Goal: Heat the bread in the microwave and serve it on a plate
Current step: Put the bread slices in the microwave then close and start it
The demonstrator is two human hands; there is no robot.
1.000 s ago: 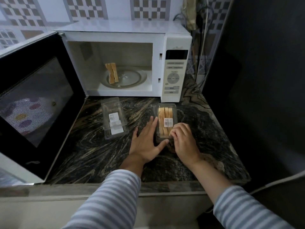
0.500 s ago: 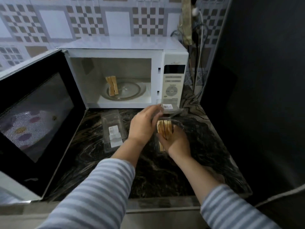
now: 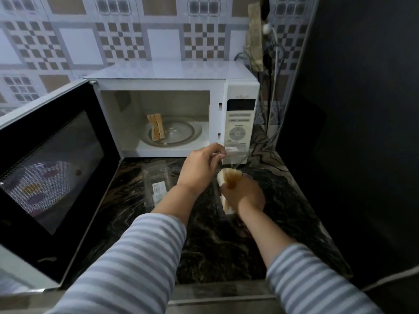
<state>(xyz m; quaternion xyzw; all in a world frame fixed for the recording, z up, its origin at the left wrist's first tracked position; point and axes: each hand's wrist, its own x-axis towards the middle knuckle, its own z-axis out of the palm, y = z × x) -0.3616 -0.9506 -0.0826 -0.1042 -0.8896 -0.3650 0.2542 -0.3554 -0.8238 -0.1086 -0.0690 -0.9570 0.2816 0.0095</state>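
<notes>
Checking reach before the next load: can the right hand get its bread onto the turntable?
Probably yes. The microwave door is swung fully open, and the glass turntable has bare space beside the bread slices already there.

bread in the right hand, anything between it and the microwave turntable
Nothing visible blocks it. The microwave door is swung wide open, and the glass turntable has bare space beside the bread slices already there.

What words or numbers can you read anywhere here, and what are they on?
None can be read.
Microwave control panel: printing on the buttons and around the dial, too blurred.
Empty plastic pack on the counter: a white sticker with dark print, too small.
Clear lid held up by the left hand: a white label, blurred.
Microwave display: dark, no digits.
</notes>
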